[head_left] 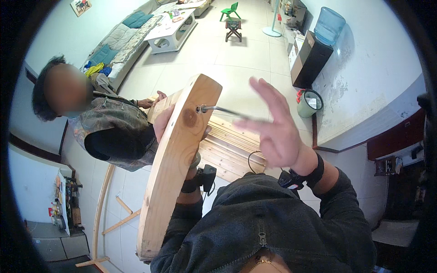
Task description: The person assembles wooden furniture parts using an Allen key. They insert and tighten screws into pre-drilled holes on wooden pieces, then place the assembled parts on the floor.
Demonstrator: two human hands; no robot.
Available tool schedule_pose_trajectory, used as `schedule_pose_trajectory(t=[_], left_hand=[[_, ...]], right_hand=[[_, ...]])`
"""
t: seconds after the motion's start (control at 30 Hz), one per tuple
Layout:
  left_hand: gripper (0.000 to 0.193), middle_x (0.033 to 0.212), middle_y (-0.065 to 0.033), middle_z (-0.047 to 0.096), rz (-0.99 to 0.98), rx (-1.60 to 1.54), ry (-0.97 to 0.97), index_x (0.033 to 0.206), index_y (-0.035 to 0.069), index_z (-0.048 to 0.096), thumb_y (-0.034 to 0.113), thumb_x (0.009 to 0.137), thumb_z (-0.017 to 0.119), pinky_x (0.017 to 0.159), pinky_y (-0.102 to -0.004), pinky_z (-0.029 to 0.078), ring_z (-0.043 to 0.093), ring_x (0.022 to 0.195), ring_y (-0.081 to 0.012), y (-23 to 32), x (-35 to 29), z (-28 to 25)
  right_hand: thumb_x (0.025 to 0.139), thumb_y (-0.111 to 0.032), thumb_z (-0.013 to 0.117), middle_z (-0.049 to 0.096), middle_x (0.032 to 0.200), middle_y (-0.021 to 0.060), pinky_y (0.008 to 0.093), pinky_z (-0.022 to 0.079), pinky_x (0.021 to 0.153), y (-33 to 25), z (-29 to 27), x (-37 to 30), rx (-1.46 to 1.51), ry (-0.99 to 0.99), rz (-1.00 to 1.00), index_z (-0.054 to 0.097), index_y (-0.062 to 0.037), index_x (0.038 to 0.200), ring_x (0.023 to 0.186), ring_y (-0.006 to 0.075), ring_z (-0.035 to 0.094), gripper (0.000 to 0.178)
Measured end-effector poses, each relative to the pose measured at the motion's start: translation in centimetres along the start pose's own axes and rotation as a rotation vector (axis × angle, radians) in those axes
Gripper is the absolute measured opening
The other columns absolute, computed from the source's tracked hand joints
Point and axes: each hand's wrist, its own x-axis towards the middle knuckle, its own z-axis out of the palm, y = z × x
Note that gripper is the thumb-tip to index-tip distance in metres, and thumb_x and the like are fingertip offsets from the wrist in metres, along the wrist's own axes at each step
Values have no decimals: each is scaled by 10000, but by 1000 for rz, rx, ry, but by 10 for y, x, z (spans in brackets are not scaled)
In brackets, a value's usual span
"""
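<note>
Wood of a pale yellow colour, with one dark knot, makes the thick board (173,164), which stands tilted in front of the person's chest, its upper end leaning away to the right. The left hand (165,122) is clamped on this board from behind, so that only parts of it show at the two edges. Near the top, a thin metal rod (223,109) sticks out of a round hole (200,109) and points to the right. The right hand (275,132) is spread, its fingers apart and blurred, beside the free end of the rod — whether it touches the metal, I cannot tell. So the two hands are separate from each other, one on each side of the rod. Behind the board, another plank (167,105) reaches toward a co-worker (109,125) in a patterned vest, whose hand (145,103) is at its far end. Below the right hand I see pale slatted wood (223,159), and on the tiled floor (248,59), at the left, a long curved wooden strip (101,209) lies near some shorter sticks (122,222). Farther off are a green chair (230,11) and a blue water bottle (330,25) — the latter upon a dark dispenser (312,61).
</note>
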Motion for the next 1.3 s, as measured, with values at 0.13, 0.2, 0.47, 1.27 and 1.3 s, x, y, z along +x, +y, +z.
schedule_pose_trajectory(t=[0.13,0.2,0.47,1.27,1.3], left_hand=[[781,1178,-115,515,51,14,101,1254,35,432,125,617,876,962,-367,435,511,1099,-227,-14,-8,2],[730,1156,-102,502,-14,75,115,1227,29,419,237,667,838,970,-375,403,494,1093,-210,-13,-11,4],[652,1186,-109,499,-489,-168,133,1258,34,403,214,754,776,959,-376,432,501,1125,-233,15,-10,5],[837,1177,-110,523,47,150,42,1240,35,456,72,530,898,937,-358,476,524,1082,-224,-9,-8,-3],[832,1174,-113,525,49,175,50,1236,33,458,65,530,896,935,-358,478,525,1082,-223,-10,-9,-3]], right_hand=[[868,-304,564,406,1382,241,471,163,1103,15,8,26,-6,34,131,682,-80,1059,1335,431,235,317],[884,-452,556,411,1369,240,458,107,1115,11,25,54,-244,143,23,653,-76,1103,1345,437,192,446],[762,-240,569,498,1339,31,507,-13,1140,-46,58,56,-73,-6,-370,636,-176,693,1365,290,268,116],[859,-270,536,611,1222,100,463,115,1108,-2,10,31,-192,30,14,647,-110,1095,1301,320,417,305],[870,-292,538,608,1225,103,477,120,1101,-5,15,40,-146,83,8,644,-109,1096,1304,332,409,309]])
